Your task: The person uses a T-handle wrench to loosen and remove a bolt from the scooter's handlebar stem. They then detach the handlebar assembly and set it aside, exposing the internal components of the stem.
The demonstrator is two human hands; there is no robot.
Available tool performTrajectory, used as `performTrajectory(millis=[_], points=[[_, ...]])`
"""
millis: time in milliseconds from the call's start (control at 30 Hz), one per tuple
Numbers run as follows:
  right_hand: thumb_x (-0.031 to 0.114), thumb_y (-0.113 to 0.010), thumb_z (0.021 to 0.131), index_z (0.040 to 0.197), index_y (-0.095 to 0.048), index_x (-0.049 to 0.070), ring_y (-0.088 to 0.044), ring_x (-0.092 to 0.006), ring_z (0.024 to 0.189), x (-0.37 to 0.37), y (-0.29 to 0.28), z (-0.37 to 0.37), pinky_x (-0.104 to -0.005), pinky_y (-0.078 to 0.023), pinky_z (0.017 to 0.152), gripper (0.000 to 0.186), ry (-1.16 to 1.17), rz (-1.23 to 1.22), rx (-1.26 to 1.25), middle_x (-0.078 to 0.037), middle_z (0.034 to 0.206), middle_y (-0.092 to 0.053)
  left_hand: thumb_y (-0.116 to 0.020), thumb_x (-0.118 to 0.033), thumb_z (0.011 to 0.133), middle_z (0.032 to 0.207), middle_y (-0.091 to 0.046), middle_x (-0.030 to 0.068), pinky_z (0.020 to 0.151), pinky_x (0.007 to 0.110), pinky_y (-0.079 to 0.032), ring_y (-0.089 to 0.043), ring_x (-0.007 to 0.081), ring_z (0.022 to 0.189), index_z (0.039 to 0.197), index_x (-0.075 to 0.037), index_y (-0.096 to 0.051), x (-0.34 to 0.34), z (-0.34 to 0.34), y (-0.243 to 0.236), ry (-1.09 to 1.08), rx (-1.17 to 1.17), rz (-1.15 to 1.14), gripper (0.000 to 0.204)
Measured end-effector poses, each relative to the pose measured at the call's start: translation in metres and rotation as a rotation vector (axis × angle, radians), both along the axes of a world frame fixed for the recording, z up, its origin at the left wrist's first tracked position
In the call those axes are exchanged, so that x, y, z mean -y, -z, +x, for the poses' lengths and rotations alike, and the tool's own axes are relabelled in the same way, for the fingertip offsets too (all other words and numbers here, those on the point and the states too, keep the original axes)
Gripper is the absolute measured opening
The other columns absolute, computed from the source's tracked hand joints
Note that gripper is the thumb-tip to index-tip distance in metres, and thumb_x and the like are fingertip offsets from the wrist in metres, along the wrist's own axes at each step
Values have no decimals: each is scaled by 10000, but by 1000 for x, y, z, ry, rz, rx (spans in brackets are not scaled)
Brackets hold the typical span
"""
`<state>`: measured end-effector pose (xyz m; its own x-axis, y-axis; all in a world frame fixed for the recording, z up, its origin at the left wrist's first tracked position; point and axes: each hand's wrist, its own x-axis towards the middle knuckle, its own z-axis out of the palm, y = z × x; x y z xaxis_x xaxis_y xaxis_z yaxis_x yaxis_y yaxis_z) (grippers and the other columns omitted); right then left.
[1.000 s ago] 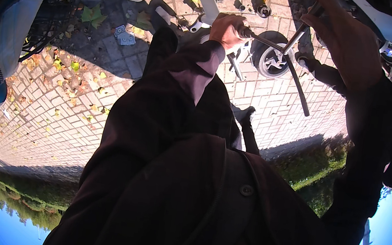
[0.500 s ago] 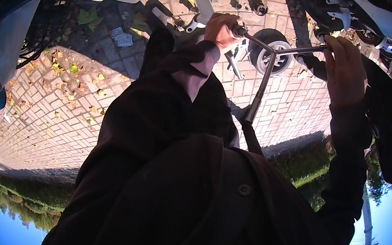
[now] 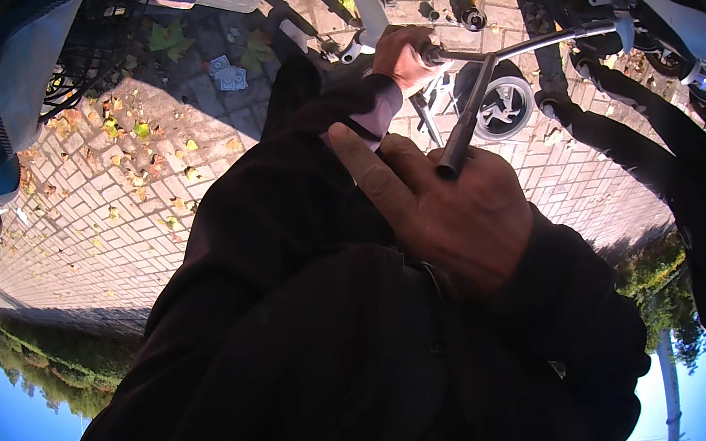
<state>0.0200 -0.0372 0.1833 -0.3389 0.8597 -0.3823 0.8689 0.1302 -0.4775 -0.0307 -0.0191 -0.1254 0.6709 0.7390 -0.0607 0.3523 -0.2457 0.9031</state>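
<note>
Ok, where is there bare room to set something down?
Sunlit paving between the wheel, another person's leg and the right sleeve; mostly bare paving also lower left, between scattered leaves and the hedge. Crowded around the left hand and wrench.

- Passage: over brick paving (image 3: 103, 219), left of the dark sleeve (image 3: 255, 185).
- Obstacle: wrench (image 3: 473, 102), one arm slanting toward the right hand (image 3: 470, 223).
- Obstacle: wheel (image 3: 503, 108), beyond the wrench — bystander's legs (image 3: 622, 144) rightward.

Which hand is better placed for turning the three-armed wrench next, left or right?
Probably the right hand: it is open, beside the lowest visible end of the three-armed wrench, though contact is unclear. The left hand is closed around another end, so it seems better for steadying.
</note>
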Motion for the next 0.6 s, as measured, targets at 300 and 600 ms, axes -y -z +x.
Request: performTrajectory(millis=[300,600], points=[[285,-711,893,1146,-562,37,-649,-258,851,-102,-3,89,-412,-489,832,384,-251,254,163,-85,853,-648,-755,-340,757,818,-706,87,793,415,-506,-678,315,833,845,-145,-710,7,2,14,10,42,-87,218],[471,-575,985,1418,-501,85,-634,-287,814,-8,23,115,-401,-508,763,584,285,-19,91,-151,932,-642,-781,-265,739,777,-680,103,773,418,-509,-662,328,786,803,-95,-659,-5,3,-12,24,-10,-27,218]])
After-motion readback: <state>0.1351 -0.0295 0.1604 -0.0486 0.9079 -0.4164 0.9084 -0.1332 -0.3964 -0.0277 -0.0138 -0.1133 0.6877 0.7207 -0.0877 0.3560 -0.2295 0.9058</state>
